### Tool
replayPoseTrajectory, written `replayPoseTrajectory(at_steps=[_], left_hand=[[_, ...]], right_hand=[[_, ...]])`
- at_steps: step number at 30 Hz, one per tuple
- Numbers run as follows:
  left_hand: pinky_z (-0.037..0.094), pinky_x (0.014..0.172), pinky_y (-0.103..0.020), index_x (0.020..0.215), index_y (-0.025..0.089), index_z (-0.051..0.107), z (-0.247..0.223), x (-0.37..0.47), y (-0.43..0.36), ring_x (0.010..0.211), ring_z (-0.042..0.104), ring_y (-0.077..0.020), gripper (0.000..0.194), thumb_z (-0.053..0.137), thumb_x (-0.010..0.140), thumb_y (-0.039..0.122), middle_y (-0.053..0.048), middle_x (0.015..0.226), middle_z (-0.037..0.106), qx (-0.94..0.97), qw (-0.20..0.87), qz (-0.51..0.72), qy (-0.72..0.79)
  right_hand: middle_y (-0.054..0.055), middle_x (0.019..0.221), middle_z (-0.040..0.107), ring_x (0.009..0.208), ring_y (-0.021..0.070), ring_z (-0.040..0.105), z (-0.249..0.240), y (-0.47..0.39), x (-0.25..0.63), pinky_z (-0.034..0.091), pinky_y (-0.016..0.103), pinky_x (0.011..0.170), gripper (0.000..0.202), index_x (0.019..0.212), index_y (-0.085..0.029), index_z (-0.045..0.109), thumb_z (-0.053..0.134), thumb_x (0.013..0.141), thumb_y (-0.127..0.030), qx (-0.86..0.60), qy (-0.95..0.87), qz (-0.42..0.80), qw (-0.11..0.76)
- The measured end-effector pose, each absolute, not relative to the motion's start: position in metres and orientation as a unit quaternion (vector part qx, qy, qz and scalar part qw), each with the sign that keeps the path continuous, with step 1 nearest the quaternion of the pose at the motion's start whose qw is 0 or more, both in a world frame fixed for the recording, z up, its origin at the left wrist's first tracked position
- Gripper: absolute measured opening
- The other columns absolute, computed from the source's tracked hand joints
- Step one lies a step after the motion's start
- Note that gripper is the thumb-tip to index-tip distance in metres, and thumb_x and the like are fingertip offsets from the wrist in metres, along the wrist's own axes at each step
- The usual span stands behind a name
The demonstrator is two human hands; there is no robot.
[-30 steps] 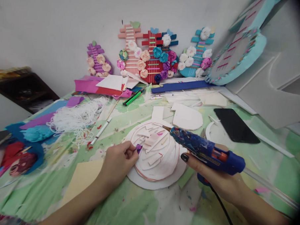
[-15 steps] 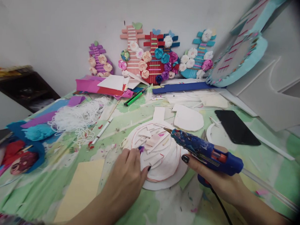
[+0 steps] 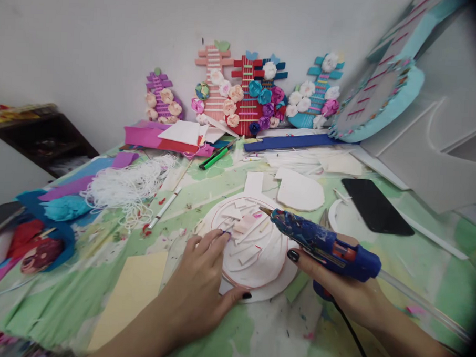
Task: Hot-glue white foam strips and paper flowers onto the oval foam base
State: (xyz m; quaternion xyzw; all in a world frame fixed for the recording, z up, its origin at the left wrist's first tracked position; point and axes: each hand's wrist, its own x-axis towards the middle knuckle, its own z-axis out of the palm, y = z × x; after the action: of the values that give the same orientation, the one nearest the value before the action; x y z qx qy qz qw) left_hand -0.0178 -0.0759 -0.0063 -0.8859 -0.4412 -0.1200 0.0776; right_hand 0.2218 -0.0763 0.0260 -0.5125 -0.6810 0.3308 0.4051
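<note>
While the left hand [image 3: 199,287] is resting spread along the white cutout [image 3: 273,258] on the table [image 3: 260,335], the right hand [image 3: 355,295] is gripping the glue gun [image 3: 324,243]; I'd be aiming its nozzle [image 3: 265,211] — carefully — past the left.

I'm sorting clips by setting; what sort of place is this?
Probably a craft workspace, though whether home or studio I can't tell. The right hand holds a glue gun, white string lies heaped on the table, and flowered guitar shapes stand by the wall.
</note>
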Motion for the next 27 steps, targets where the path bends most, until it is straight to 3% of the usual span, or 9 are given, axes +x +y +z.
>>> replayPoseTrajectory(at_steps=[6, 9, 12, 16, 22, 27], left_hand=[[0.039, 0.096, -0.050, 0.121, -0.001, 0.051, -0.007, -0.024, -0.074, 0.114, 0.047, -0.0339, 0.065, 0.049, 0.084, 0.052, -0.023, 0.120, 0.056, -0.895, 0.044, -0.136, -0.423], [0.033, 0.099, -0.054, 0.124, 0.002, 0.048, -0.008, -0.031, -0.073, 0.115, 0.046, -0.0339, 0.061, 0.049, 0.085, 0.050, -0.021, 0.124, 0.054, -0.903, 0.046, -0.134, -0.406], [0.023, 0.102, -0.058, 0.126, 0.005, 0.046, -0.007, -0.041, -0.072, 0.121, 0.039, -0.0364, 0.067, 0.050, 0.083, 0.055, -0.021, 0.130, 0.050, -0.913, 0.055, -0.115, -0.387], [0.023, 0.098, -0.057, 0.128, 0.010, 0.045, -0.004, -0.050, -0.069, 0.126, 0.031, -0.0395, 0.073, 0.050, 0.078, 0.063, -0.018, 0.134, 0.047, -0.914, 0.054, -0.094, -0.391], [0.015, 0.101, -0.058, 0.125, 0.009, 0.046, 0.001, -0.052, -0.066, 0.124, 0.036, -0.0377, 0.075, 0.046, 0.078, 0.068, -0.019, 0.129, 0.053, -0.930, 0.040, -0.065, -0.359], [0.012, 0.103, -0.057, 0.140, 0.004, 0.023, 0.001, -0.051, -0.067, 0.124, 0.038, -0.0367, 0.095, 0.045, 0.076, 0.071, -0.022, 0.134, 0.048, -0.934, 0.038, -0.074, -0.348]], right_hand=[[0.001, 0.055, 0.057, 0.057, 0.0175, 0.058, 0.026, -0.075, 0.222, 0.044, 0.024, 0.046, 0.017, 0.073, -0.019, 0.062, 0.062, 0.078, -0.035, -0.511, -0.676, 0.333, 0.415], [0.002, 0.056, 0.057, 0.058, 0.0181, 0.058, 0.026, -0.075, 0.220, 0.045, 0.025, 0.047, 0.018, 0.068, -0.020, 0.060, 0.062, 0.077, -0.034, -0.511, -0.671, 0.337, 0.418], [0.001, 0.055, 0.056, 0.059, 0.0181, 0.058, 0.025, -0.075, 0.220, 0.045, 0.025, 0.048, 0.019, 0.065, -0.020, 0.057, 0.063, 0.076, -0.035, -0.515, -0.659, 0.335, 0.433], [0.002, 0.060, 0.059, 0.063, 0.0187, 0.060, 0.024, -0.074, 0.221, 0.047, 0.025, 0.049, 0.017, 0.066, -0.020, 0.058, 0.064, 0.076, -0.033, -0.513, -0.670, 0.335, 0.419], [0.003, 0.069, 0.064, 0.069, 0.0194, 0.062, 0.026, -0.073, 0.220, 0.051, 0.027, 0.060, 0.013, 0.073, -0.020, 0.063, 0.062, 0.078, -0.033, -0.512, -0.675, 0.320, 0.424], [0.003, 0.073, 0.068, 0.066, 0.0185, 0.062, 0.024, -0.073, 0.219, 0.051, 0.027, 0.059, 0.012, 0.079, -0.021, 0.067, 0.062, 0.078, -0.031, -0.512, -0.673, 0.323, 0.424]])
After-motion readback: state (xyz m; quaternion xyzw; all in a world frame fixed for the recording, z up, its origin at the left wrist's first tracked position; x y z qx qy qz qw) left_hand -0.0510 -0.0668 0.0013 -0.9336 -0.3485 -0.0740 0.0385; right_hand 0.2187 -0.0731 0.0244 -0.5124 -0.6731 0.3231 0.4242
